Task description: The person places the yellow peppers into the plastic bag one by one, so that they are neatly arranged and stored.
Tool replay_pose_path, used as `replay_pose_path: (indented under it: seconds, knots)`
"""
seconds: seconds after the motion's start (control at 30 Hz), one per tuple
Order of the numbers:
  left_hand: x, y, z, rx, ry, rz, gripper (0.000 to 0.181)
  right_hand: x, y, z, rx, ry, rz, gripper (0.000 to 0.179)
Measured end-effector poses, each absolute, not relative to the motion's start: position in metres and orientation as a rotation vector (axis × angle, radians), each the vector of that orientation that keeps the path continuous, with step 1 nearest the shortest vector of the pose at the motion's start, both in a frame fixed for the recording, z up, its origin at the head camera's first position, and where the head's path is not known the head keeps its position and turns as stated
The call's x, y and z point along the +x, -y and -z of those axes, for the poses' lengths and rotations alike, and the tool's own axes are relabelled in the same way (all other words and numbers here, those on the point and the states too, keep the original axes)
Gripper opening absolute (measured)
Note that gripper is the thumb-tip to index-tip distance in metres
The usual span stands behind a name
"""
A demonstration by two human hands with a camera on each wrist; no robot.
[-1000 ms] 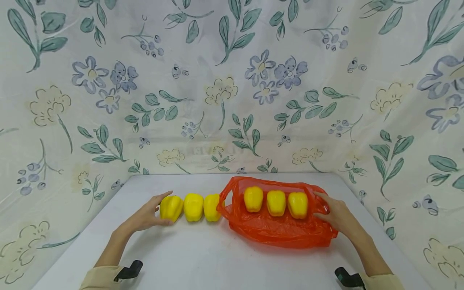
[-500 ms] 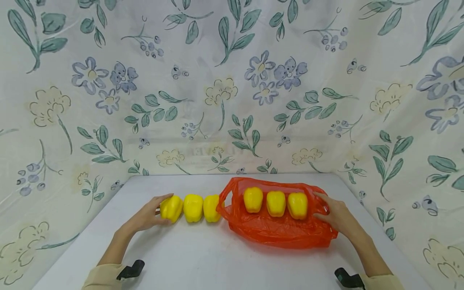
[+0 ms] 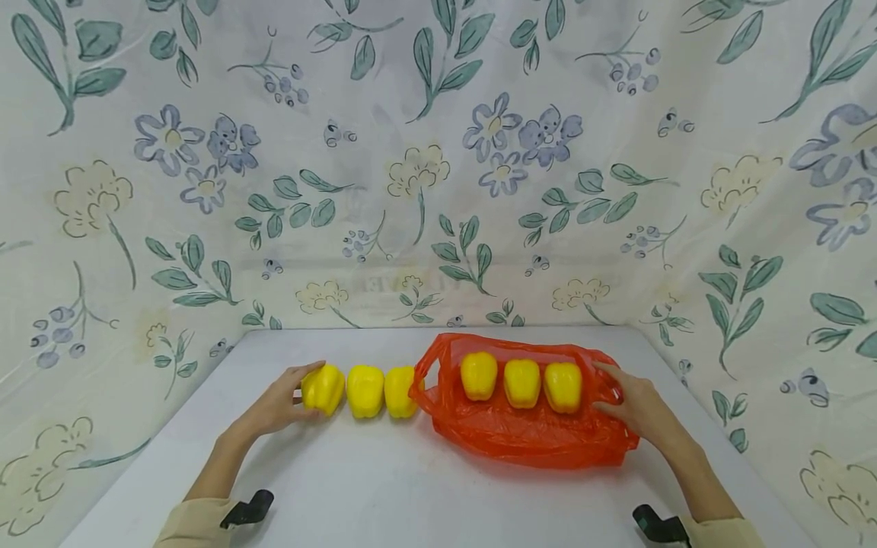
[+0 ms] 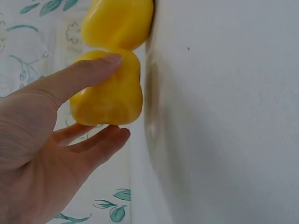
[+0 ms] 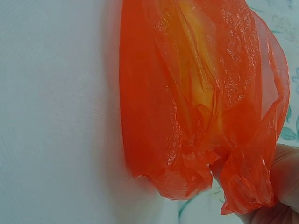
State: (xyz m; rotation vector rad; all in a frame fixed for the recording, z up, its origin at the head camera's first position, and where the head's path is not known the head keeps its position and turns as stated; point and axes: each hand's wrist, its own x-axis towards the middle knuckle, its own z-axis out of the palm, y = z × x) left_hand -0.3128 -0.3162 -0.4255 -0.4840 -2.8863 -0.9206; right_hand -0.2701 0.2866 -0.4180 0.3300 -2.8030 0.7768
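Observation:
My left hand [image 3: 277, 402] grips the leftmost yellow bell pepper [image 3: 325, 390] of a short row on the white table. In the left wrist view its thumb lies across this pepper and the fingertips meet its far side. Beside it stand a second bell pepper [image 3: 366, 391] and a third bell pepper [image 3: 400, 393], the latter partly covered by the bag handle. A red plastic bag [image 3: 527, 449] lies spread with its mouth open at centre right; three yellow bell peppers [image 3: 522, 384] sit within it. My right hand [image 3: 642, 409] holds the bag's right handle, its fingertips partly behind the film.
The white table [image 3: 384, 487] reaches back to a floral cloth [image 3: 411, 228] hanging behind and at both sides. Dark wrist mounts stick out from the left sleeve [image 3: 199, 524] and the right sleeve [image 3: 725, 531].
My left thumb and fingers have come in closer on the leftmost bell pepper, which has shifted very slightly. The right hand and the bag stay as they were.

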Motion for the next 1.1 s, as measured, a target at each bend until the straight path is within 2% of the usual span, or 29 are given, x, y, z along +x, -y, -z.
replay_pose_path:
  seconds: [0.5,0.7,1.1]
  knots:
    - [-0.322,0.303,0.399,-0.415,2.809,0.815,0.091,-0.269,-0.286,0.418,0.322,2.81,-0.795,0.071]
    - [-0.323,0.293,0.381,-0.461,2.757,0.799,0.092,-0.269,-0.286,0.417,0.335,2.81,-0.781,0.071]
    - [-0.317,0.242,0.353,-0.537,2.708,0.835,0.092,-0.27,-0.286,0.418,0.338,2.808,-0.796,0.072]
